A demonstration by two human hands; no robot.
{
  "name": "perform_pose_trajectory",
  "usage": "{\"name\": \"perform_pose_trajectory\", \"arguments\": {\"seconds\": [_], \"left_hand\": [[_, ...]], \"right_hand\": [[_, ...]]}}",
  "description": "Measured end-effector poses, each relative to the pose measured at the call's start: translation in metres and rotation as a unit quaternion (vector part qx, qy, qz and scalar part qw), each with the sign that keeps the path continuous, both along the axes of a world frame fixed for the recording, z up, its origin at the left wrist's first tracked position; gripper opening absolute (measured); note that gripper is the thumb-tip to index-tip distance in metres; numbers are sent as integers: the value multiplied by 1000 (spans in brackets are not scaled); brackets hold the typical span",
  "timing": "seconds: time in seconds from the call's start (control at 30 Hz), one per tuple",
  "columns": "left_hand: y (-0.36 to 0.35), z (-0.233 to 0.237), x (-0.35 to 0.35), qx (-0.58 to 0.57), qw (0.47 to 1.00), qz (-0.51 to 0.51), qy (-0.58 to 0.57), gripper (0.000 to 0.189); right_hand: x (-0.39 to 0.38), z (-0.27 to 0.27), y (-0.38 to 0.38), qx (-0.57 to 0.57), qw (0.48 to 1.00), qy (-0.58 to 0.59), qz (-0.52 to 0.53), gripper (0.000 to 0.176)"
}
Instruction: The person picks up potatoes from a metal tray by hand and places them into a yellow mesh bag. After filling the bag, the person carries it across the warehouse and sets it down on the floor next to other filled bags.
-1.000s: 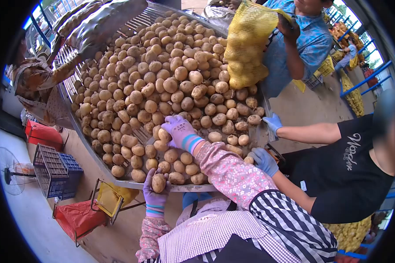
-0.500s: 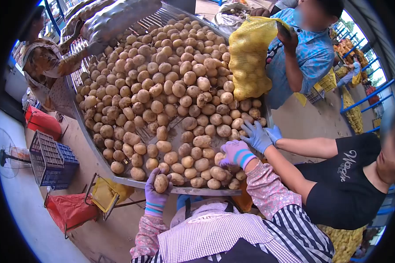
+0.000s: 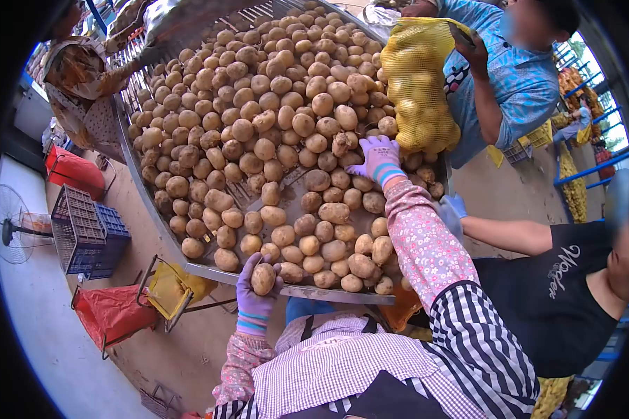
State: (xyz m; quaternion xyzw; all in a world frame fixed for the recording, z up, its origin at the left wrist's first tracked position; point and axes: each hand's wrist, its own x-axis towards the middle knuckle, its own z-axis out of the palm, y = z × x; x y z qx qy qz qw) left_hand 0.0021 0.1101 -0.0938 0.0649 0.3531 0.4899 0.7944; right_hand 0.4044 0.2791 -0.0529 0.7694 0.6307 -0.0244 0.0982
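Note:
My left hand (image 3: 250, 299), in a lilac glove with blue stripes at the cuff, is closed around a potato (image 3: 263, 279) at the near edge of the metal sorting table (image 3: 307, 292). Across the table stretches my right arm; its gloved right hand (image 3: 377, 158) lies with fingers apart on the pile of potatoes (image 3: 244, 129). Just beyond those fingers is a full yellow mesh bag (image 3: 418, 87), gripped by a person in a blue shirt. Loose potatoes lie in front of me, with bare metal showing between some of them.
At right, a person in a black shirt has a blue-gloved hand (image 3: 453, 211) by the table's side. Another person stands at far left beside a large sack. Blue crates (image 3: 91, 234), a red bag on a stand (image 3: 112, 313), a yellow one (image 3: 178, 290) and a fan (image 3: 17, 227) are at left.
My right hand has moved away from me, from the near potatoes to those beside the yellow bag. The co-worker's blue gloves have drawn back. My left hand still holds its potato.

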Motion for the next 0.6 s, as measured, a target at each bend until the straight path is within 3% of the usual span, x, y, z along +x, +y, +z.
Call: {"name": "perform_pose_trajectory", "arguments": {"seconds": [0.03,0.07,0.17,0.23,0.3,0.4,0.47,0.57,0.6], "left_hand": [[2,2,0,-53,997,14,-54,49],[-3,-5,1,60,998,-25,26,44],[-1,-18,-5,72,997,-22,13,42],[1,-9,-7,83,996,-18,27,41],[5,0,-9,93,995,-15,38,40],[10,0,-21,28,999,11,-33,38],[11,-3,-26,13,999,13,-41,38],[14,-3,-25,9,1000,8,-25,37],[15,-1,-22,17,1000,0,-1,37]], "right_hand": [[-1,7,-6,0,1000,-2,0,89],[-4,14,-16,-52,998,-10,17,87],[-15,7,-39,-203,978,-36,15,78],[6,-42,-79,-100,984,141,-31,71],[5,-38,-126,-51,987,146,33,65],[-8,-30,-179,-74,992,71,69,58],[-14,-12,-191,-199,978,54,30,48],[-32,13,-163,-230,969,84,8,42],[-37,10,-152,-112,985,135,8,39]]}}
